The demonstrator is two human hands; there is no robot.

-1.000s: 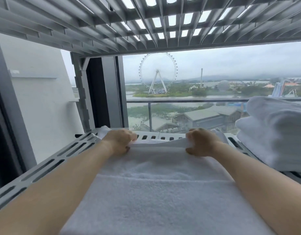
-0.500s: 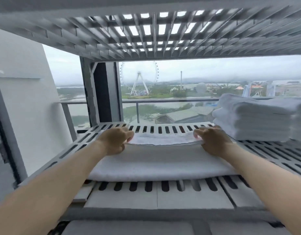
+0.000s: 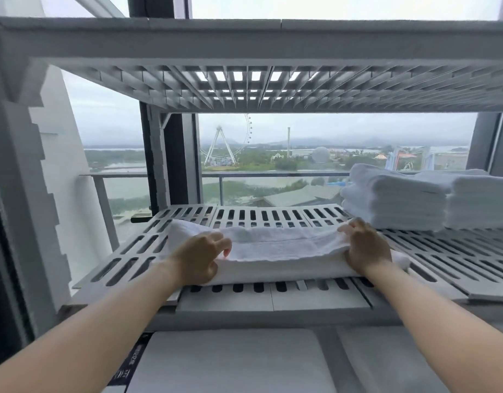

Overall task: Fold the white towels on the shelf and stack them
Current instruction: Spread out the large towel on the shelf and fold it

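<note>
A white towel [image 3: 284,251], folded into a long band, lies across the slotted grey shelf [image 3: 273,215]. My left hand [image 3: 200,258] grips its left end with curled fingers over the top layer. At the right end, my right hand [image 3: 363,246] holds the towel, fingers bent over its upper edge. A stack of folded white towels [image 3: 392,201] sits on the same shelf at the right, with a second pile [image 3: 482,201] beside it.
Another slotted shelf [image 3: 244,89] hangs close above. A grey upright post [image 3: 15,194] stands at the left. Below the shelf lie white flat items [image 3: 233,361]. Behind is a window with a railing [image 3: 273,175].
The towel was pulled from hanging over the front edge back onto the shelf and folded shorter. Both hands drew toward the front with the top layer. The view pulled back and lowered.
</note>
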